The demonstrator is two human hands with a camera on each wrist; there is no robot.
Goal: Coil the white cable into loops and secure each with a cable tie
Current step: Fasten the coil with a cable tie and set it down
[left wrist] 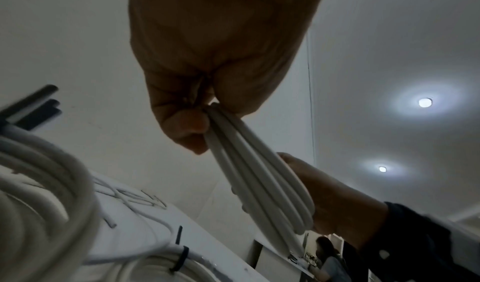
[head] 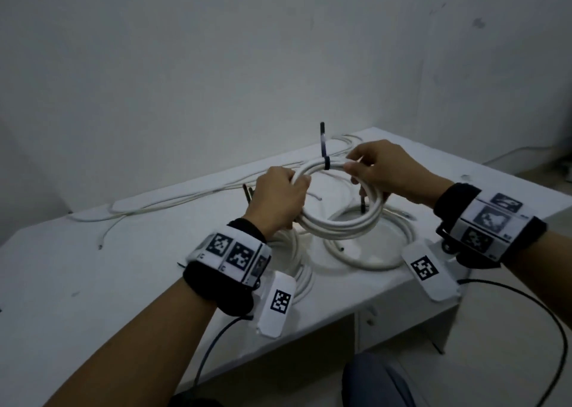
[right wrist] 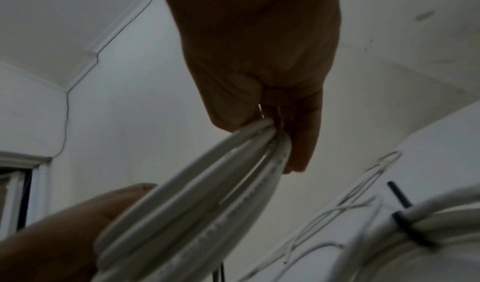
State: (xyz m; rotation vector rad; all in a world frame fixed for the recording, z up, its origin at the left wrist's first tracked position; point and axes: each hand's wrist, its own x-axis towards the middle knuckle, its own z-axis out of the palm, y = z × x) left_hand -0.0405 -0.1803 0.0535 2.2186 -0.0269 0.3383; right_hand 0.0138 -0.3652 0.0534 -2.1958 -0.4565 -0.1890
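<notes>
A coil of white cable [head: 337,224] hangs above the white table [head: 93,267], held between both hands. My left hand [head: 278,201] grips its left side, fingers curled round the bundled strands [left wrist: 249,173]. My right hand [head: 380,171] grips the right and far side, thumb and fingers closed on the strands [right wrist: 221,175]. A black cable tie [head: 325,156] wraps the far part of the coil, its tail standing upright. Another dark tie [head: 362,204] shows under the right hand.
Two more white coils lie on the table beneath: one on the right [head: 365,252] and one under my left wrist [head: 297,261]. Loose white cable [head: 173,204] runs along the far edge. Spare dark ties [head: 247,191] lie left of my hand. The table's front edge [head: 340,310] is near.
</notes>
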